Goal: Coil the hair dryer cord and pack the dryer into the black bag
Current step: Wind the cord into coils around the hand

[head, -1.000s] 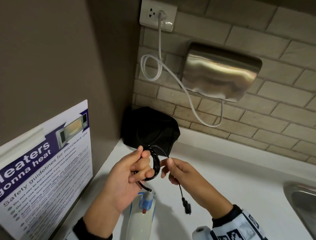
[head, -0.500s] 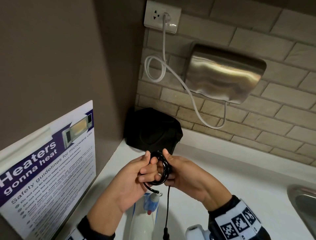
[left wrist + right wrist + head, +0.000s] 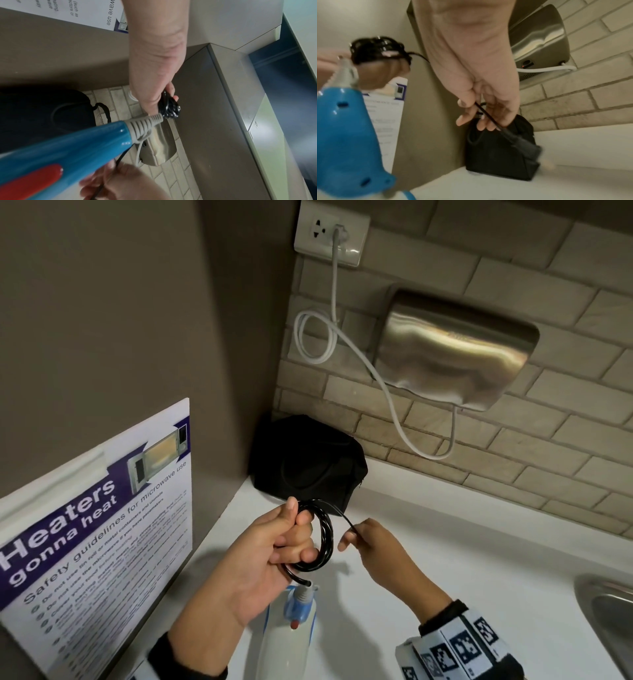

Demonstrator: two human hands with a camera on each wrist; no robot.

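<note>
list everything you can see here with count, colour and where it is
coiled black hair dryer cord: 1, black, looped around the left hand's fingers
blue and white hair dryer: 1, hanging below the coil
black plug: 1, on the cord's free end, below the right hand
black fabric bag: 1, in the counter corner
white countertop: 1
steel wall hand dryer: 1, silver, on brick wall
white cable: 1, socket to hand dryer
white wall socket: 1
microwave safety poster: 1, white and purple, left wall
steel sink: 1, right edge
left hand: holds coil
right hand: pinches cord
</note>
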